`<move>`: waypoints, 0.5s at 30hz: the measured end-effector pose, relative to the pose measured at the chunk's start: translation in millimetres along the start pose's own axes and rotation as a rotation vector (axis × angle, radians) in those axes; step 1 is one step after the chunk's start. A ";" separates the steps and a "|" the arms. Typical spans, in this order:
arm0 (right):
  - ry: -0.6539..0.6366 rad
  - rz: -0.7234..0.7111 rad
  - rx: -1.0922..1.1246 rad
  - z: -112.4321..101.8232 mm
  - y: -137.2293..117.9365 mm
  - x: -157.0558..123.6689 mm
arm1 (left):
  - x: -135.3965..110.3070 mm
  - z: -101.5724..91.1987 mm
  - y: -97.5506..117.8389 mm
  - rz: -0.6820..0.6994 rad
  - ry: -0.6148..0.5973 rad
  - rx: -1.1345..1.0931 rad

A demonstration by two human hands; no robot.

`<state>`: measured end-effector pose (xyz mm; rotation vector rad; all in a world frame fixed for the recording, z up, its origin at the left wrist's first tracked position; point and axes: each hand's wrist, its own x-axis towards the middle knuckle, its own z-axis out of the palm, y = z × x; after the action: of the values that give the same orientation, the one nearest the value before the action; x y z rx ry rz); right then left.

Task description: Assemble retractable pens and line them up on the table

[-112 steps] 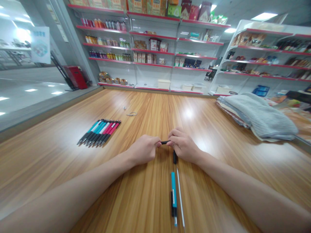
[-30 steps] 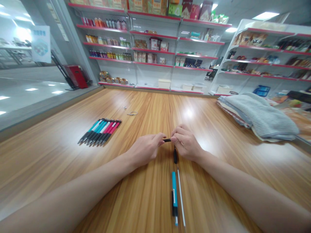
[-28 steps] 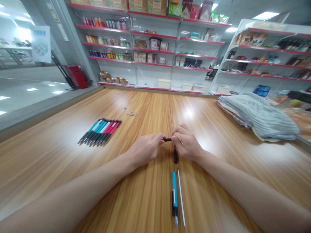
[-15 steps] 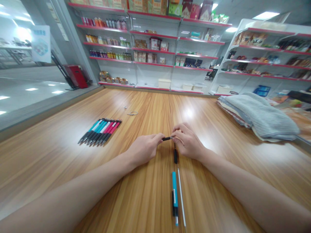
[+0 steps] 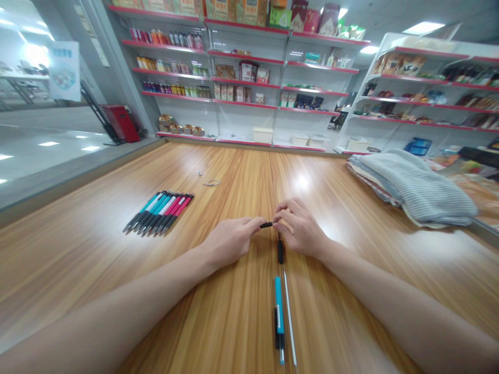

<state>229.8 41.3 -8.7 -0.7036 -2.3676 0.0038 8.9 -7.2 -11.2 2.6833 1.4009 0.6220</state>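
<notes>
Above the middle of the table, my left hand (image 5: 232, 240) pinches one end of a pen (image 5: 266, 225). Fingers of my right hand (image 5: 298, 227) close on its other end. Only a short black section shows between the two hands; the ends are hidden by fingers. Just below my right hand lies a black pen grip (image 5: 280, 251). Nearer to me rest a blue pen barrel (image 5: 278, 301) with a dark clip and a thin white ink refill (image 5: 289, 317), side by side.
Several blue, white and pink pens (image 5: 159, 213) lie in a row at the left. Beyond them are a small loop (image 5: 211, 183) and a tiny shiny piece (image 5: 200, 173). Folded cloths (image 5: 417, 187) are stacked at the right. Stocked shelves (image 5: 249, 104) stand behind the table.
Both hands keep their hold on the pen, with only a slight shift of the fingers. The whole view has moved a little; the pen parts on the table lie as before.
</notes>
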 end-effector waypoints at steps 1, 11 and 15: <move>-0.005 -0.002 0.000 0.0 0.0 -0.1 | -0.1 -0.1 0.1 0.003 0.006 -0.001; -0.001 0.008 0.032 -1.3 -2.1 0.3 | 0.4 1.6 0.1 0.010 0.037 -0.003; -0.012 0.001 0.033 0.7 0.0 -1.4 | 0.0 1.9 -0.2 0.009 0.032 -0.006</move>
<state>230.3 40.7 -10.1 -0.6909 -2.3733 0.0475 9.4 -6.8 -13.0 2.6881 1.3931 0.6711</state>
